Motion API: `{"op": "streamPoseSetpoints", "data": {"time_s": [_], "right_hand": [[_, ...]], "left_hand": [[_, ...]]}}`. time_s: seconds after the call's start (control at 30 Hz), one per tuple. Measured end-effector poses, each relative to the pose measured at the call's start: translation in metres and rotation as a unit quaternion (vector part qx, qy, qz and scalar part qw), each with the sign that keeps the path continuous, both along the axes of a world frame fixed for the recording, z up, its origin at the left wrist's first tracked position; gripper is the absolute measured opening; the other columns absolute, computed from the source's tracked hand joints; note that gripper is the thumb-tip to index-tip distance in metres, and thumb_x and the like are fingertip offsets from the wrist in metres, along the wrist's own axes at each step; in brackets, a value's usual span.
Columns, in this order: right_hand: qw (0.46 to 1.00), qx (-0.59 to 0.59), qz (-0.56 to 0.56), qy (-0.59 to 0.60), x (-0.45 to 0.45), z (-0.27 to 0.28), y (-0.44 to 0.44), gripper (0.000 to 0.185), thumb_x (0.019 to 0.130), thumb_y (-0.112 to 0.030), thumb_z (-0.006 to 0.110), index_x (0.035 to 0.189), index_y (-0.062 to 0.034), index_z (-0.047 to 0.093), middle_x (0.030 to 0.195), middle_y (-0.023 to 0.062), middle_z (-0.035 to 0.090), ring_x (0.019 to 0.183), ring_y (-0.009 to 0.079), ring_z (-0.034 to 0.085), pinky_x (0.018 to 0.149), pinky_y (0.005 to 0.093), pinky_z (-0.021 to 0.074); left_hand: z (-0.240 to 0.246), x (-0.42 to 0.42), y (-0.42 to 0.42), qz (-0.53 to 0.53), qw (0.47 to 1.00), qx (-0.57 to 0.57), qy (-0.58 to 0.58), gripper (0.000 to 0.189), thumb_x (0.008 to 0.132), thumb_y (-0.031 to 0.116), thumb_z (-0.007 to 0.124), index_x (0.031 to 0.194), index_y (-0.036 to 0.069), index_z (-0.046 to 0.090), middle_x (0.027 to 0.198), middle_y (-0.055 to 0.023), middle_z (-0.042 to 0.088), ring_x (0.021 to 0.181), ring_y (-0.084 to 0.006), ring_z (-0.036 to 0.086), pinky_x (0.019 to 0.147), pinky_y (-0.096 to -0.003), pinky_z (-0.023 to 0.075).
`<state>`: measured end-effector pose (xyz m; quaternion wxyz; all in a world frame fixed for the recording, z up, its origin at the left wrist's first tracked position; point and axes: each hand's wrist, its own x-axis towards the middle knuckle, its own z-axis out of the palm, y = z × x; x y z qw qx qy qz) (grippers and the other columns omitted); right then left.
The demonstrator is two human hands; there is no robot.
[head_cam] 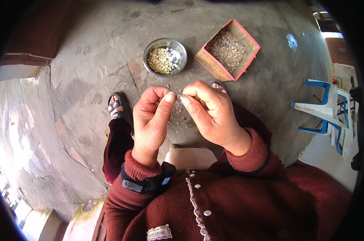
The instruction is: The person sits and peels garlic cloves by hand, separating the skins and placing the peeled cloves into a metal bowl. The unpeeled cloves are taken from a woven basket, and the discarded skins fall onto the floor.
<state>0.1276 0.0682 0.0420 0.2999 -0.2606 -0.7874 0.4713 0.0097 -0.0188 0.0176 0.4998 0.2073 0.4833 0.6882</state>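
Note:
A small brownish piece (178, 97), which looks like an unpeeled garlic clove, is pinched between my two hands. My left hand (154, 116) grips it from one side with thumb and forefinger. From the other side my right hand (213, 113) pinches it the same way, and the fingers hide most of it. Past my hands stands a round stainless-steel bowl (182, 70) with several pale yellow pieces (159, 60) in it, apparently peeled cloves. To its right is an open cardboard box (250, 55) with a red rim, part-filled with brownish, papery cloves or husks (227, 48).
Scraps of skin (179, 110) litter the concrete floor (94, 51) below my hands. A small pale stool (189, 158) is close before my body. My sandalled feet (115, 104) flank this spot. White-and-blue plastic stools (329, 105) stand at the right.

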Motion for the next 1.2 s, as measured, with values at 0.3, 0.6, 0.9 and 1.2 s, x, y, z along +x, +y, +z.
{"op": "streamPoseSetpoints", "data": {"time_s": [0.3, 0.6, 0.9, 1.2], "right_hand": [[0.997, -0.073, 0.026, -0.002, 0.0, -0.003, -0.002, 0.009, 0.089, -0.007, 0.054, 0.082, -0.0017, 0.052, 0.061, 0.0001, 0.044, 0.049, 0.007, 0.038, 0.046, 0.024, 0.0307], [0.926, -0.374, 0.019, 0.047, -0.002, -0.006, -0.006, 0.009, 0.092, -0.012, 0.051, 0.09, -0.0032, 0.054, 0.069, -0.0057, 0.047, 0.055, 0.0008, 0.039, 0.048, 0.0169, 0.0326], [0.999, -0.025, -0.022, -0.01, -0.003, -0.013, -0.006, 0.007, 0.087, -0.001, 0.055, 0.094, 0.0005, 0.056, 0.07, -0.0029, 0.054, 0.058, 0.0004, 0.042, 0.052, 0.017, 0.0352], [0.934, -0.355, -0.006, 0.029, -0.001, -0.005, -0.008, 0.01, 0.091, -0.01, 0.052, 0.095, -0.001, 0.056, 0.067, -0.0036, 0.051, 0.056, 0.0015, 0.042, 0.049, 0.0163, 0.033]], "left_hand": [[-0.003, -0.004, -0.003, -0.02, 0.999, -0.021, -0.038, 0.011, 0.091, 0.013, 0.054, 0.09, 0.003, 0.057, 0.065, 0.0062, 0.048, 0.055, -0.0008, 0.037, 0.049, -0.0169, 0.0289], [-0.006, -0.005, -0.003, -0.015, 0.996, -0.01, -0.089, 0.012, 0.092, 0.015, 0.054, 0.088, 0.004, 0.057, 0.061, 0.0059, 0.047, 0.051, -0.0014, 0.036, 0.046, -0.0175, 0.0269], [-0.004, -0.002, -0.002, 0.004, 0.999, -0.034, 0.006, 0.01, 0.091, 0.013, 0.055, 0.089, 0.003, 0.057, 0.069, 0.0079, 0.05, 0.058, 0.0008, 0.038, 0.05, -0.0152, 0.0297], [-0.005, -0.001, -0.002, -0.006, 0.995, -0.055, 0.08, 0.011, 0.092, 0.013, 0.055, 0.089, 0.002, 0.056, 0.074, 0.0063, 0.051, 0.063, -0.0002, 0.039, 0.053, -0.0155, 0.0322]]}}
